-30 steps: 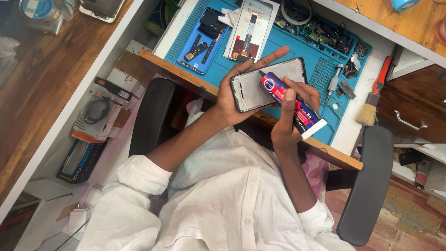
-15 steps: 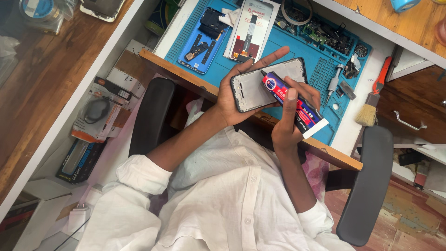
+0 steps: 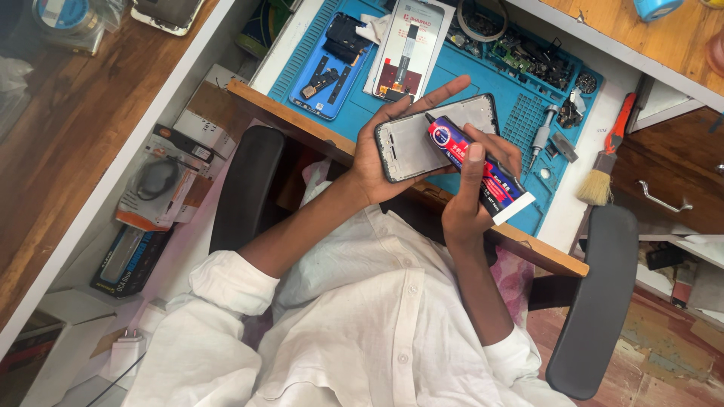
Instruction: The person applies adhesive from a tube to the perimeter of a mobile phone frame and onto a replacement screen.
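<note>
Head view is showing the left hand [image 3: 377, 162] cradling a phone frame [image 3: 434, 139] from below, fingers curling round its edges so its open face is tilting up toward the person. The right hand [image 3: 464, 207] is wrapping its grip around a red-and-blue glue tube [image 3: 471, 162], forefinger lying along it (probably for steadying), with the dark nozzle touching the frame's upper rim. Both are hovering just above the near edge of the worktop, over the blue repair mat [image 3: 467, 83]. A brush [image 3: 603, 169] is lying near the worktop's right edge.
</note>
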